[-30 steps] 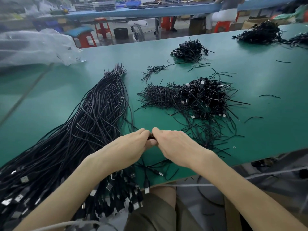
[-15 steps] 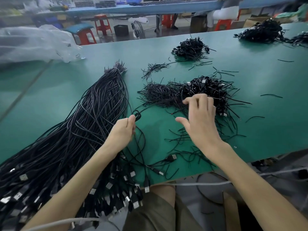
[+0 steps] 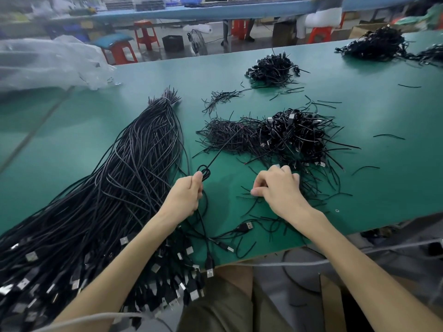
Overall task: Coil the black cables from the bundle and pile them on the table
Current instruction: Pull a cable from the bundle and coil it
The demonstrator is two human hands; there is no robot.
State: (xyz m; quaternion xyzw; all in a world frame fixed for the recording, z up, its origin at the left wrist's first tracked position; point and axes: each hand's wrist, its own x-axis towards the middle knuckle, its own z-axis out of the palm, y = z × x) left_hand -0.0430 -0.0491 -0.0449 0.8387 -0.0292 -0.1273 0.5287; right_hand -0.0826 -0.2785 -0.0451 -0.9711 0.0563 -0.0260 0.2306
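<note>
The bundle [image 3: 115, 188] lies along the left side of the table [image 3: 371, 111], its plug ends hanging over the near edge. Right of it, at mid-table, the pile of coiled cables [image 3: 294, 137] touches a heap of short ties [image 3: 227, 135] on its left. A smaller pile [image 3: 273, 68] sits behind them, and another pile [image 3: 374, 44] at the far right corner. A plastic bag [image 3: 48, 61] lies at the far left. The left hand [image 3: 184, 197], just right of the bundle, holds a looped cable [image 3: 203, 172]. The right hand [image 3: 280, 188] rests before the pile.

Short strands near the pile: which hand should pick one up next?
Right, probably. The right hand sits directly over the short strands, fingers curled down among them; the left hand is occupied, gripping the coiled cable beside the bundle.
</note>
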